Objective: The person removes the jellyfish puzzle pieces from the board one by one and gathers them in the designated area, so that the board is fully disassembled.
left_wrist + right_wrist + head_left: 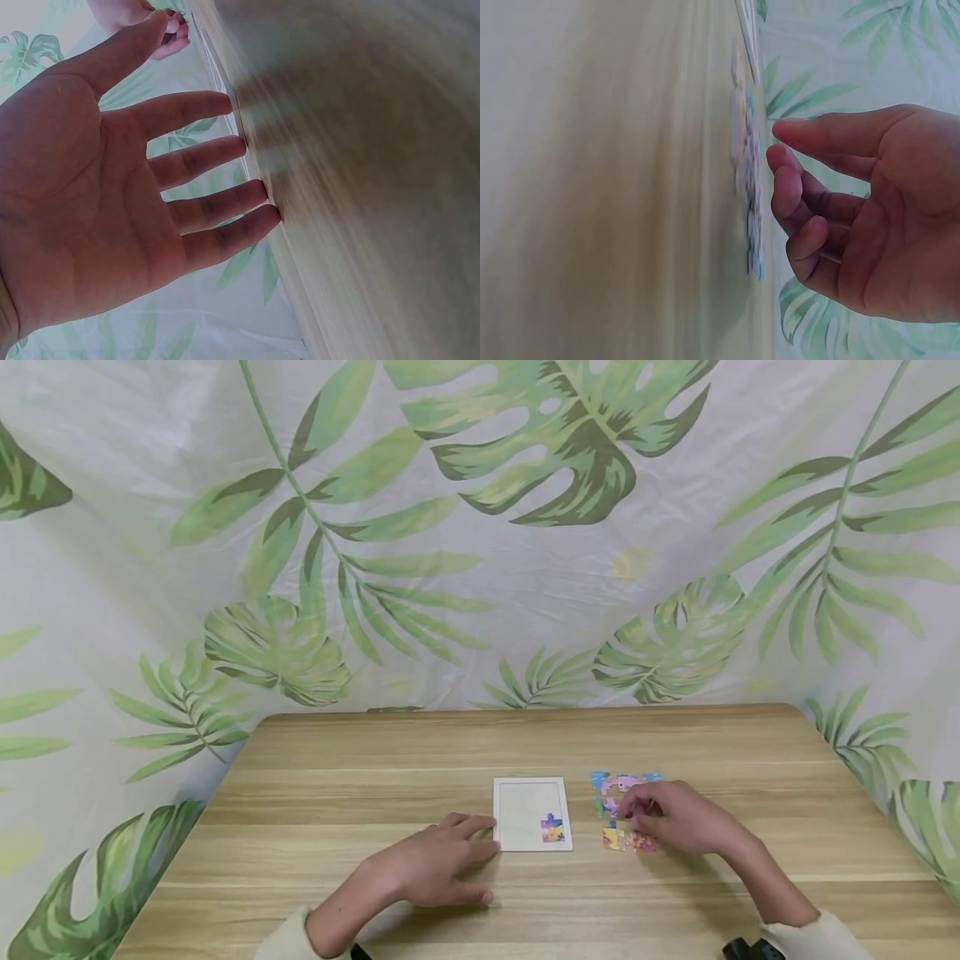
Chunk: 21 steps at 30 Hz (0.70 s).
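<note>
A white puzzle tray (517,810) lies on the table, with a small joined patch of jigsaw pieces (552,831) in its lower right corner. My left hand (438,864) is spread flat, palm down, its fingertips at the tray's left edge. In the left wrist view the fingers (202,161) of that hand are straight and hold nothing. Right of the tray are several loose jigsaw pieces (613,837). Above them hovers my right hand (678,817), partly covering some. The right wrist view shows its fingers loosely bent, thumb and forefinger a little apart, nothing between them.
The wooden table (360,752) reaches back to a hanging cloth (525,610) printed with green leaves. More loose pieces (626,782) lie in a row at the back of the group.
</note>
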Each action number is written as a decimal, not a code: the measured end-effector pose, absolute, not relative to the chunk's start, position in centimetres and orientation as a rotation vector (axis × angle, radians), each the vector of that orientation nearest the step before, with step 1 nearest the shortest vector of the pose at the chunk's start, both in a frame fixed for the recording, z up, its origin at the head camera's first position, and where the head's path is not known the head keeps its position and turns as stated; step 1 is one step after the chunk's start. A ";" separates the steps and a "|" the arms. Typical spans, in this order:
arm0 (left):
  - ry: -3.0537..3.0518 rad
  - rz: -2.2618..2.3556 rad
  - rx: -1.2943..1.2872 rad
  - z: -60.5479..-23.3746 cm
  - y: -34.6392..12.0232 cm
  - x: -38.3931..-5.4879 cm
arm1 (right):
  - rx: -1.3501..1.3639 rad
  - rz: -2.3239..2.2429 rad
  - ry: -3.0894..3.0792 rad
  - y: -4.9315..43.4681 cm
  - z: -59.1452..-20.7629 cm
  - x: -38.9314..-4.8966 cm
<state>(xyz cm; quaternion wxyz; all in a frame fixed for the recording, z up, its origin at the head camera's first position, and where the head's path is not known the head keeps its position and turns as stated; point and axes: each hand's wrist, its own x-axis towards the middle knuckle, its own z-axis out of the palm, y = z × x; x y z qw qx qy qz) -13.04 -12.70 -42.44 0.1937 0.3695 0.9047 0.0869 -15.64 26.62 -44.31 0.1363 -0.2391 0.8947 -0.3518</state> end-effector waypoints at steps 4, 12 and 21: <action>2.541 0.241 1.037 -42.4 -12.7 -13.1 | -0.699 -1.039 2.561 25.4 -44.3 -16.2; 2.541 0.247 1.032 -42.4 -12.7 -13.0 | -0.727 -1.004 2.557 22.9 -44.1 -16.9; 2.583 0.198 1.089 -42.1 -12.5 -13.3 | -0.730 -0.966 2.558 20.3 -43.7 -17.3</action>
